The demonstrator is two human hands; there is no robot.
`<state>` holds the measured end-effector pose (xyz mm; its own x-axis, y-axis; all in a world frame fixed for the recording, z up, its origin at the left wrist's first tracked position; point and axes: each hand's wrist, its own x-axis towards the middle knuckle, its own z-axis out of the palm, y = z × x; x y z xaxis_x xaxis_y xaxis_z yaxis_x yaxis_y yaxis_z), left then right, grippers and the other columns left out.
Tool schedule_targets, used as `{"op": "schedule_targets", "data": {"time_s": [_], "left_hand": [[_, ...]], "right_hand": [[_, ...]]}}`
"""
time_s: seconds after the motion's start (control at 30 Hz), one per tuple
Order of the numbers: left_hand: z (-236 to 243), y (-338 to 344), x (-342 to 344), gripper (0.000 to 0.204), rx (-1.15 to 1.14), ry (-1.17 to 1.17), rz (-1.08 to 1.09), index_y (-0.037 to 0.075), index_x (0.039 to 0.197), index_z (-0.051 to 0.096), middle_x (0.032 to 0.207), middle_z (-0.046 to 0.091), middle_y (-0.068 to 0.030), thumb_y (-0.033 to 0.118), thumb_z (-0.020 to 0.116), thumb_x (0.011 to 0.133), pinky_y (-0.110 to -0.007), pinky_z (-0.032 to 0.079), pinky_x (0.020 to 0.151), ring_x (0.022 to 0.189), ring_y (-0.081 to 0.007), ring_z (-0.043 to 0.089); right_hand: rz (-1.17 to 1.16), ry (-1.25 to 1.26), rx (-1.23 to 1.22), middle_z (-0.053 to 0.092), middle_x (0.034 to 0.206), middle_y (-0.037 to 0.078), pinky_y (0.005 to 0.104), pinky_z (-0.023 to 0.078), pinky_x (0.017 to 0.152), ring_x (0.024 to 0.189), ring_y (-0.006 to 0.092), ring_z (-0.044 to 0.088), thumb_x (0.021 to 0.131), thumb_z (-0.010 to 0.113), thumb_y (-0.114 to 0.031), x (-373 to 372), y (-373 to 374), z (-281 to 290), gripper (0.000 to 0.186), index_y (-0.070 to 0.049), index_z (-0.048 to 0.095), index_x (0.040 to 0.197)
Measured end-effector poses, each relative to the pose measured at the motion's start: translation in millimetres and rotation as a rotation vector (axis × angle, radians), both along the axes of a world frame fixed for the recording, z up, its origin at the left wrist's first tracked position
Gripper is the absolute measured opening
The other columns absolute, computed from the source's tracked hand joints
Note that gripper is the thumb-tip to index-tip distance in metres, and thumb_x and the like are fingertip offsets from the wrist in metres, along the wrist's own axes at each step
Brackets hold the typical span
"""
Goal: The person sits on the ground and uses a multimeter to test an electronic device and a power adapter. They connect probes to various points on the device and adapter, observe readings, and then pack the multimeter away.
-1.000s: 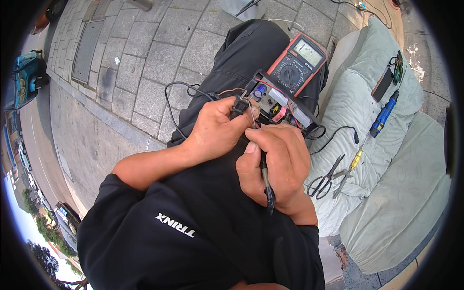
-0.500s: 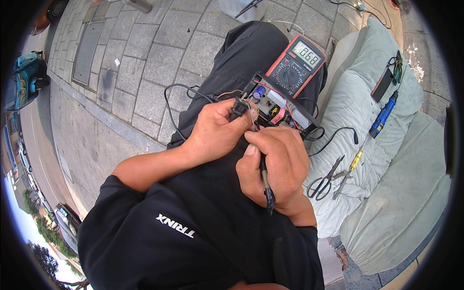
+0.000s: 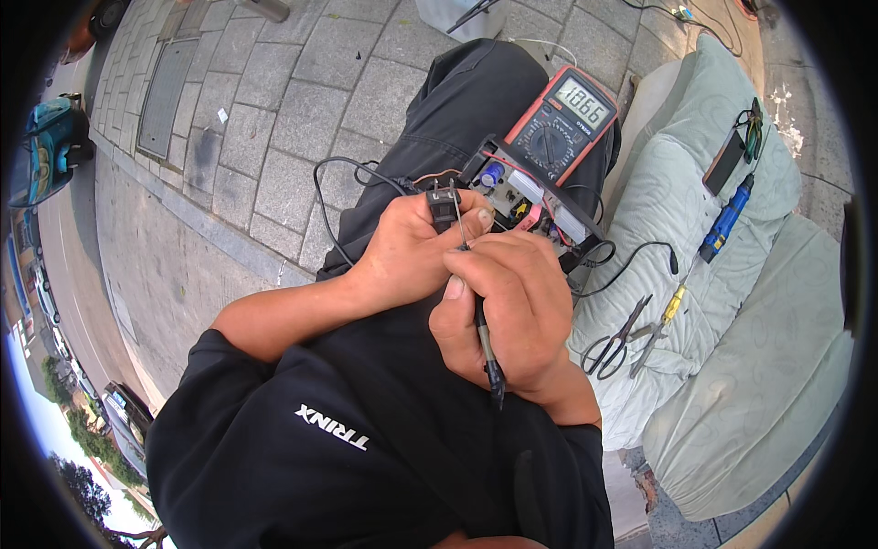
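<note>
My left hand [image 3: 402, 247] grips a small black plug [image 3: 443, 210] with its metal prongs pointing up. My right hand [image 3: 508, 306] is wrapped round a slim probe [image 3: 487, 355], whose thin metal tip reaches up to the plug's prongs; whether they touch is unclear. Just beyond my fingers, an opened black device [image 3: 498, 188] with a circuit board, a blue capacitor [image 3: 491, 174] and wires rests on my dark-trousered legs. A red-and-grey multimeter [image 3: 565, 123] lies above it, its display showing digits.
A padded pale-green seat [image 3: 668, 265] at my right holds scissors [image 3: 622, 334], pliers [image 3: 657, 340], a yellow-handled screwdriver [image 3: 675, 302], a blue tool [image 3: 727, 215] and a dark flat object [image 3: 725, 160]. Left are paving [image 3: 274, 91] and a road with vehicles [image 3: 59, 142].
My right hand and probe have shifted left and slightly up. The plug in my left hand has turned more upright. The multimeter's displayed digits have changed.
</note>
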<state>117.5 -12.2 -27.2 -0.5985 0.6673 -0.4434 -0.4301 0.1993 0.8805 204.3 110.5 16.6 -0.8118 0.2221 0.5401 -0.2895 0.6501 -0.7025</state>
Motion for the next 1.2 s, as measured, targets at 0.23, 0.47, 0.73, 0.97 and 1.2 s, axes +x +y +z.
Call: {"op": "schedule_targets", "data": {"time_s": [0.23, 0.47, 0.73, 0.97, 1.2], "left_hand": [[-1.7, -1.0, -1.4, 0.018, 0.043, 0.032, -0.024, -0.001, 0.104, 0.071, 0.087, 0.067, 0.0028, 0.016, 0.064, 0.108, -0.023, 0.05, 0.071, 0.081, -0.0031, 0.057], [6.5, 3.5, -2.4, 0.018, -0.052, -0.001, 0.0, 0.0, 0.102, 0.07, 0.083, 0.064, 0.0046, 0.017, 0.067, 0.105, -0.025, 0.051, 0.072, 0.081, -0.0031, 0.055], [3.8, 2.2, -1.5, 0.015, -0.03, 0.017, 0.018, 0.0, 0.104, 0.07, 0.085, 0.069, 0.0018, 0.014, 0.066, 0.105, -0.026, 0.053, 0.075, 0.083, -0.0049, 0.061], [3.6, 3.9, -1.3, 0.015, -0.004, -0.001, 0.024, 0.001, 0.104, 0.069, 0.085, 0.066, 0.0018, 0.014, 0.065, 0.107, -0.023, 0.05, 0.067, 0.077, -0.0037, 0.058], [5.2, 5.0, -1.1, 0.015, -0.012, -0.045, 0.039, 0.001, 0.104, 0.069, 0.085, 0.067, 0.0011, 0.016, 0.064, 0.107, -0.023, 0.052, 0.07, 0.078, -0.0048, 0.06]], "right_hand": [[0.027, -0.025, 0.008, 0.067, 0.091, 0.017, 0.0444, 0.056, 0.074, 0.08, 0.0324, 0.068, 0.077, 0.067, 0.004, 1.1, -0.4, -0.2, 0.024, 0.006, 0.067, 0.101], [-0.03, -0.036, 0.033, 0.068, 0.092, 0.017, 0.0447, 0.057, 0.074, 0.08, 0.0324, 0.068, 0.075, 0.067, 0.004, 6.1, 2.8, 9.6, 0.026, 0.005, 0.067, 0.101], [-0.033, -0.011, 0.039, 0.065, 0.083, 0.013, 0.0411, 0.054, 0.068, 0.073, 0.0303, 0.067, 0.072, 0.071, 0.003, 2.7, 2.8, 2.4, 0.024, 0.004, 0.068, 0.096], [-0.047, -0.079, 0.032, 0.067, 0.088, 0.017, 0.0435, 0.056, 0.072, 0.076, 0.0326, 0.067, 0.074, 0.066, 0.006, 9.9, 6.3, 4.9, 0.025, 0.006, 0.067, 0.1], [-0.056, -0.084, 0.034, 0.067, 0.088, 0.017, 0.0429, 0.056, 0.071, 0.076, 0.0328, 0.067, 0.075, 0.066, 0.005, 12.3, 8.7, 5.4, 0.024, 0.006, 0.067, 0.099]]}}
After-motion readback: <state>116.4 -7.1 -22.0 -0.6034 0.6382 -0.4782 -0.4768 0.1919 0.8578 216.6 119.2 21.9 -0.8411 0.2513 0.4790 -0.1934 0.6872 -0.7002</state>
